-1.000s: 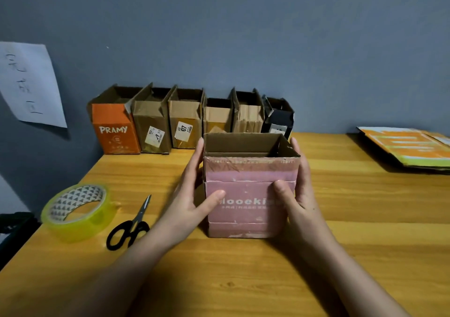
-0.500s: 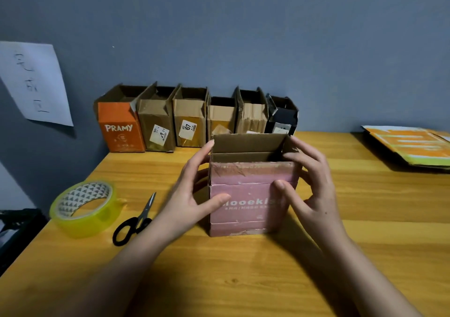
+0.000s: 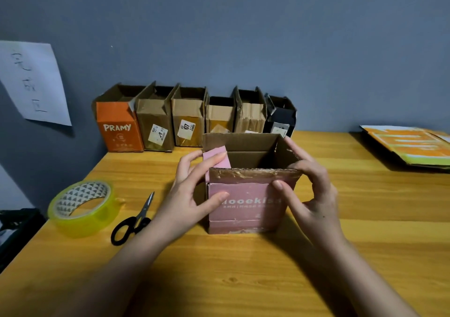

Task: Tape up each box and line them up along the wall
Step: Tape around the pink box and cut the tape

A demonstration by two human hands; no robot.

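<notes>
Gripping pink box (image 3: pixel 244 203), both hands.

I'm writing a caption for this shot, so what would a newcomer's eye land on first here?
First, the open pink box at the middle of the wooden table, held by the left hand and right hand at its top flaps. Next, the row of six boxes against the grey wall, led by a bright orange one. Then the yellow tape roll and black scissors at left.
</notes>
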